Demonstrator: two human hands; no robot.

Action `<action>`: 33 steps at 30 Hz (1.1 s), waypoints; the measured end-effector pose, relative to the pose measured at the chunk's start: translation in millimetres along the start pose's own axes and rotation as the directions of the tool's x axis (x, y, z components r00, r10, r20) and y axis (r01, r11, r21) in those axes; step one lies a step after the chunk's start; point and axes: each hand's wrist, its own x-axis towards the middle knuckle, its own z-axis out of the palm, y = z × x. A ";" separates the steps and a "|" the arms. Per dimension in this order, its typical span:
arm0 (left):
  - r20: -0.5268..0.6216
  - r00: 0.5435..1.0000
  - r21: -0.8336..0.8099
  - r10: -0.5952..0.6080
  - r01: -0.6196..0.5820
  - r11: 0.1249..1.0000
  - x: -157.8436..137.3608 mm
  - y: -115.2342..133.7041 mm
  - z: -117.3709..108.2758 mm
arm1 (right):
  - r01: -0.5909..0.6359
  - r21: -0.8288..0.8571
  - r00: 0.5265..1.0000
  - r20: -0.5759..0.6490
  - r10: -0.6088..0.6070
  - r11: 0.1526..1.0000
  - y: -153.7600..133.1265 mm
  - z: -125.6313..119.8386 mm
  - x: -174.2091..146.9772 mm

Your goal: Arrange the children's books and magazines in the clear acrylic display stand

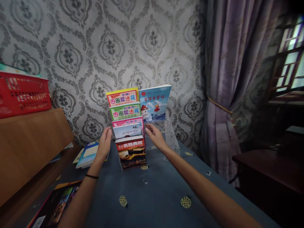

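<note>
A clear tiered display rack (171, 136) stands on a blue patterned tablecloth (154, 196) against the wall, with several books stepped up in it. My left hand (104, 144) and my right hand (154, 135) flank a grey-white book (127, 130) in the rack's left column, fingers touching its two side edges. Below it sits a red-banded book (131, 152); above it are a pink, a green (125, 111) and a yellow-edged book (122, 96). A blue book (155, 103) stands at the upper right.
A small stack of books (86, 155) lies left of the rack. A dark book (58, 202) lies at the near left. A wooden cabinet (30, 145) with a red basket (22, 93) stands at left. Purple curtain (228, 79) and dark table (270, 177) at right.
</note>
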 end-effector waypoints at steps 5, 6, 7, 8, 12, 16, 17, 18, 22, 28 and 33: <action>-0.003 0.997 -0.043 -0.077 0.077 0.996 19.2 21.5 -5.0 | 0.049 -0.096 0.997 0.056 -0.044 0.994 -10.3 -2.3 15.1; 0.011 0.996 -0.048 -0.092 0.093 0.995 21.5 26.4 -5.0 | 0.054 -0.112 0.996 0.079 -0.045 0.992 -11.9 -2.3 17.4; 0.025 0.993 -0.053 -0.112 0.113 0.992 23.7 30.9 -4.7 | 0.057 -0.126 0.994 0.102 -0.044 0.990 -13.2 -2.2 19.8; 0.038 0.990 -0.059 -0.134 0.136 0.989 25.8 34.6 -4.3 | 0.057 -0.138 0.992 0.121 -0.041 0.989 -14.0 -2.0 22.4; 0.078 0.976 -0.116 -0.202 0.210 0.971 35.0 40.6 -2.6 | 0.038 -0.149 0.988 0.155 -0.014 0.988 -13.6 -1.4 33.2; 0.099 0.969 -0.144 -0.225 0.237 0.961 41.9 38.8 -2.4 | 0.018 -0.150 0.987 0.158 0.006 0.989 -10.8 -0.8 40.1; 0.103 0.970 -0.145 -0.222 0.236 0.961 42.8 38.4 -2.5 | 0.015 -0.149 0.987 0.157 0.008 0.989 -10.1 -0.5 40.9; 0.106 0.970 -0.145 -0.219 0.233 0.961 43.5 38.1 -2.4 | 0.013 -0.148 0.988 0.156 0.010 0.989 -9.4 -0.2 41.4; 0.103 0.968 -0.145 -0.227 0.240 0.960 45.8 37.0 -0.8 | 0.006 -0.137 0.988 0.151 0.015 0.990 -6.0 2.3 42.7; 0.093 0.963 -0.172 -0.255 0.268 0.948 49.0 31.8 0.6 | 0.006 -0.117 0.991 0.131 0.010 0.993 -2.1 6.0 43.2; 0.120 0.962 -0.218 -0.244 0.265 0.939 42.7 27.6 -0.3 | 0.022 -0.095 0.991 0.134 -0.009 0.995 -6.6 3.1 35.2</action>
